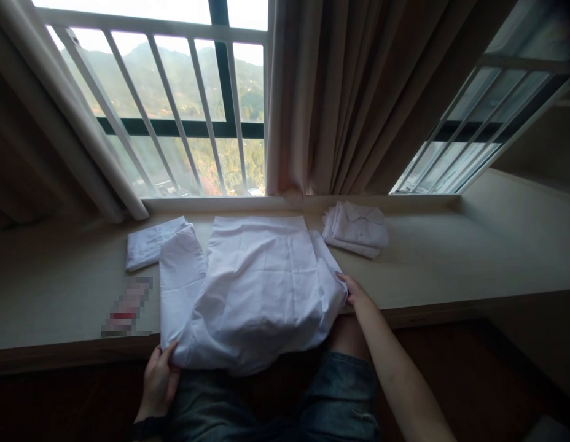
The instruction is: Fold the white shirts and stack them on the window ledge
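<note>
Nearest, the left hand point(160, 379) pinches the lower left corner of the white shirt point(248, 288) between its fingers, where the cloth hangs over the surface point(451, 264) edge. Right of the shirt, the right hand point(356, 294) rests against its side fold, fingers pressed together. Beyond the shirt's left sleeve lies a folded white cloth point(149, 242); beyond its right side, a folded shirt stack point(356, 228).

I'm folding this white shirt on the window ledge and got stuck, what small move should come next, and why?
Probably fold the left sleeve inward over the shirt: it juts out sideways, your left hand already pinches its lower corner, and your right hand pins the opposite edge.
</note>
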### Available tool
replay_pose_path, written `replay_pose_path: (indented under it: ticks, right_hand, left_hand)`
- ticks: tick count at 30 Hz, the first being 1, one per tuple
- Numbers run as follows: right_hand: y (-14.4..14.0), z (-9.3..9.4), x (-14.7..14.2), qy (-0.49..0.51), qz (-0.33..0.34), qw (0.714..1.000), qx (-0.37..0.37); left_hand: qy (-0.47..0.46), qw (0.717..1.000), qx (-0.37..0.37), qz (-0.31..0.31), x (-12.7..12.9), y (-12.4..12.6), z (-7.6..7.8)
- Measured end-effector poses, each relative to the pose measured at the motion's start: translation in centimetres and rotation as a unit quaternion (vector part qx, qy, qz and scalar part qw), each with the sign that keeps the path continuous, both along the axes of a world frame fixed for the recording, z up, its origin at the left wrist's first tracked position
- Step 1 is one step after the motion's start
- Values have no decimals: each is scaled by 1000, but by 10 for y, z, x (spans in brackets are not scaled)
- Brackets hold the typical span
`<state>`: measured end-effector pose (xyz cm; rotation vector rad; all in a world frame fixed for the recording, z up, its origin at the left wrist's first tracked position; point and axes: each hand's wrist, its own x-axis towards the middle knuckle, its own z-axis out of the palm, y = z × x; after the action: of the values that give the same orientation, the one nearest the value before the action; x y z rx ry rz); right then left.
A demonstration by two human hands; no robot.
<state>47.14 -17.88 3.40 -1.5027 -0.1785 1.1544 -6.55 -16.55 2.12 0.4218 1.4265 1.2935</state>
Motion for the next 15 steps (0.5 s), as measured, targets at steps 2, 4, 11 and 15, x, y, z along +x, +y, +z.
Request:
replay_pose_path:
  ticks: [2, 4, 11, 15]
  right_hand:
    - [0, 0, -1, 31, 9, 999, -8]
    - [-6, 0, -1, 66, 8, 998, -6]
    - [-29, 18, -9, 173, -45, 977, 116]
    - [-26, 27, -12, 163, -97, 965, 182]
  left_hand:
    - [20, 1000, -1, -2, -2, 1, -2]
    - [45, 999, -11, -10, -5, 2, -1]
    - [514, 840, 171, -14, 33, 21, 45]
    - [603, 677, 347, -237, 98, 56, 42]
